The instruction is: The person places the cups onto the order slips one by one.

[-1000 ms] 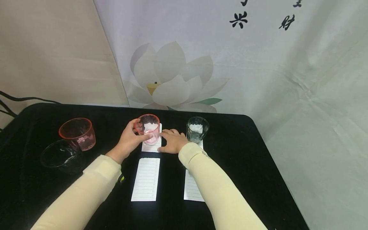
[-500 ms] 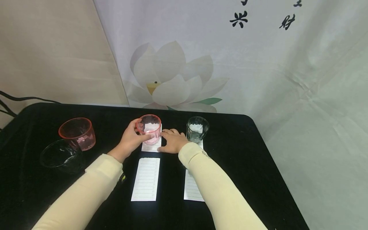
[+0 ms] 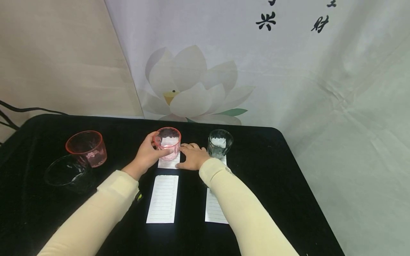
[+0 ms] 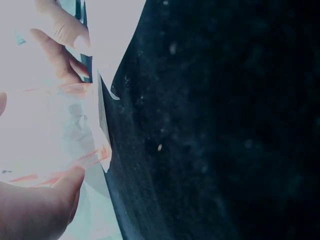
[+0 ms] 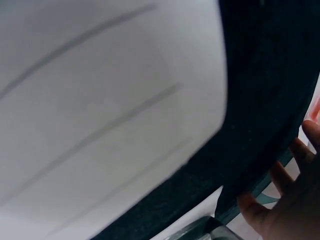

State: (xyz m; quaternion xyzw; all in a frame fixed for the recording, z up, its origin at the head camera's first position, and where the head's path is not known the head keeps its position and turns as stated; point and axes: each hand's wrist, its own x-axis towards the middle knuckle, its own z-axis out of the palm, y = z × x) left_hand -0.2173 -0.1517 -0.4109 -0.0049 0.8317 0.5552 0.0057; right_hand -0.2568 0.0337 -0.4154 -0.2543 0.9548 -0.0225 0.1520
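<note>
In the head view my left hand (image 3: 146,155) grips a pink glass (image 3: 169,144) from its left side, thumb in front. The glass stands upright over a white lined paper slip (image 3: 168,165). My right hand (image 3: 193,158) lies just right of that glass, fingers spread and relaxed; whether they touch the glass or the slip I cannot tell. Behind the right wrist a dark clear glass (image 3: 220,144) stands on another slip, partly covered by the sleeve. The left wrist view shows the pink glass (image 4: 55,132) sideways, with a left thumb (image 4: 70,187) against it.
A second pink glass (image 3: 86,149) and a clear glass (image 3: 67,174) are close together at the table's left. Nearer the front lie two lined slips (image 3: 162,199) (image 3: 215,209), the right one partly under the sleeve. Curtains hang behind the black table (image 3: 275,199).
The left hand and its pink glass have shifted slightly to the right over the slip, closer to the right hand. The right hand has stayed in place.
</note>
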